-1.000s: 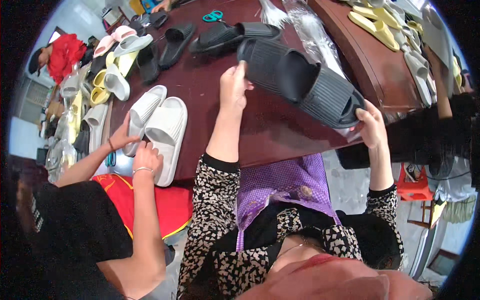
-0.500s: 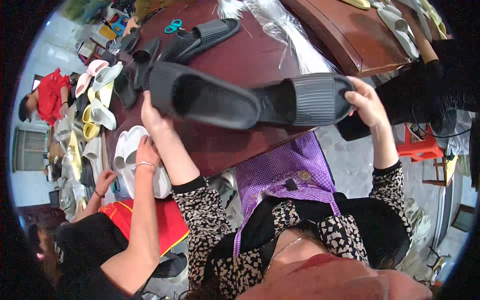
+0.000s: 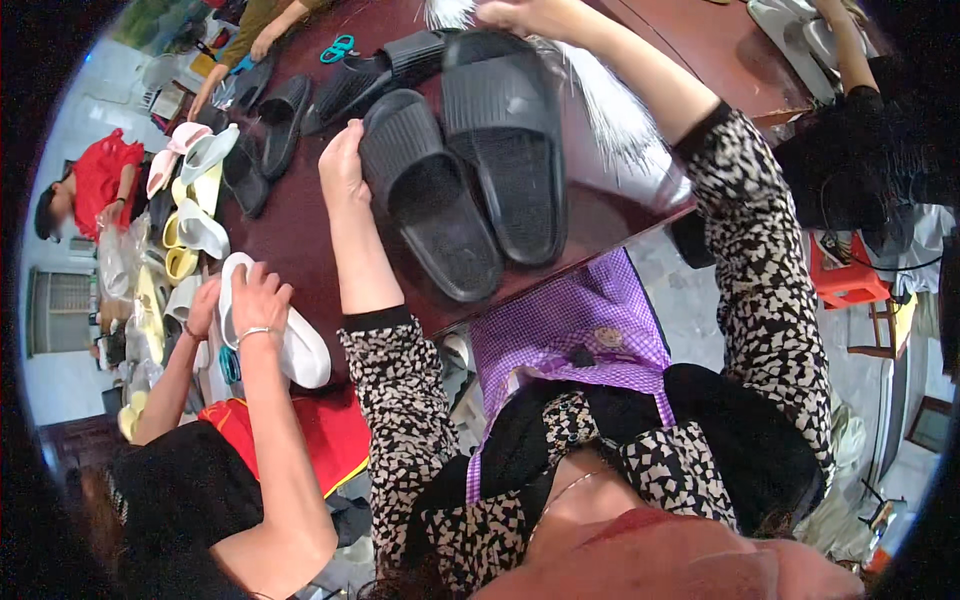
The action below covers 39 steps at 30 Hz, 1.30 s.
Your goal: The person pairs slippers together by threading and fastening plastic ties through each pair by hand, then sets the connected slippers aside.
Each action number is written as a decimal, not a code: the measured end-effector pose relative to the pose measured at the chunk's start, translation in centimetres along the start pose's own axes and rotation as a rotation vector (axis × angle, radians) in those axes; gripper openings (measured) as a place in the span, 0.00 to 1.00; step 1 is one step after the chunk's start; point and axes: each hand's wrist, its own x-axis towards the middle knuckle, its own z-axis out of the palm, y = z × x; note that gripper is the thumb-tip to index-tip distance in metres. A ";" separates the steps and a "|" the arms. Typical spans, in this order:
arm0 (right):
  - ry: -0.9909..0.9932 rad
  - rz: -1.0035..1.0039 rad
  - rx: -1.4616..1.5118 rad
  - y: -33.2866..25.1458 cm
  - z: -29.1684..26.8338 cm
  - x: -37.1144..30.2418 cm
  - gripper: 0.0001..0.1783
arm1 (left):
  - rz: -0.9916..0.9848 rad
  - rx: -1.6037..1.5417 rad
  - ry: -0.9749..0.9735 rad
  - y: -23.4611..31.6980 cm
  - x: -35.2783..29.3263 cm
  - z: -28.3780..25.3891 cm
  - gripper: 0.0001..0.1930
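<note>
Your left hand point(image 3: 345, 170), fingers half-curled, touches the black slippers point(image 3: 505, 180) by the tabletop's point(image 3: 610, 215) near edge, grip unclear; your right hand point(image 3: 535, 16), beside far white strands point(image 3: 620, 120), is unreadable, so one-sided support could drop one.

The frame's upper edge cropped the person's right grip point(image 3: 530, 16) and another person's brown sleeves point(image 3: 257, 30), while the right forearm point(image 3: 655, 68) covered part of some white strands point(image 3: 615, 115) and a co-worker's hand point(image 3: 262, 303) hid part of a white slipper point(image 3: 304, 352).
</note>
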 end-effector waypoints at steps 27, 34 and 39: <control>-0.564 0.050 -0.423 -0.9 -2.2 -9.5 0.06 | 1.009 1.349 -0.546 0.9 -9.9 4.7 0.21; -0.343 0.004 -0.030 -8.2 -4.0 -11.7 0.06 | 1.020 1.360 -0.530 -0.7 -7.5 5.1 0.19; -0.295 0.055 0.168 -12.3 -5.8 -13.3 0.08 | 1.011 1.391 -0.518 -0.9 -6.5 5.3 0.19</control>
